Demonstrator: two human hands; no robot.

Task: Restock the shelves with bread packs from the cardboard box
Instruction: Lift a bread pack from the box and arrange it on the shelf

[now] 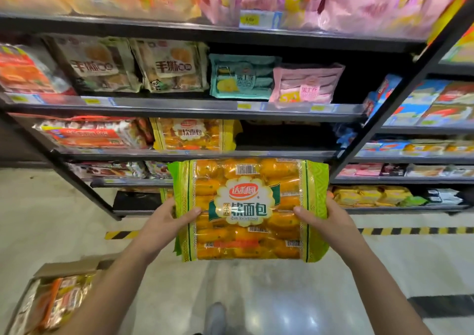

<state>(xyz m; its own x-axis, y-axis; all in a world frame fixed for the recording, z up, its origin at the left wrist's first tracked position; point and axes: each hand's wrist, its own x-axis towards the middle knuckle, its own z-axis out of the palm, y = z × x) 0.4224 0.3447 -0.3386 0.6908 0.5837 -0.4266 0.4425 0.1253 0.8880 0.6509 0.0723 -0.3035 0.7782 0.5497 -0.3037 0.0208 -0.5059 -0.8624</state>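
Carrying step: left hand (pixel 170 219) and right hand (pixel 324 219) clasp the green-edged plastic pack of orange bread rolls (pixel 250 209) by its sides, just below the black metal shelf's (pixel 179 107) matching pack (pixel 193 134). Next, probably lift into the gap beside it; brown cardboard box (pixel 55 296) sits lower left.

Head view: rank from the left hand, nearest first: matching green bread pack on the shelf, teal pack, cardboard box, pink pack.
From the left hand, by position in the head view:
1. Matching green bread pack, straight above on the third shelf.
2. Cardboard box, lower left on the floor.
3. Teal pack, one shelf higher, up and right.
4. Pink pack, right of the teal one.
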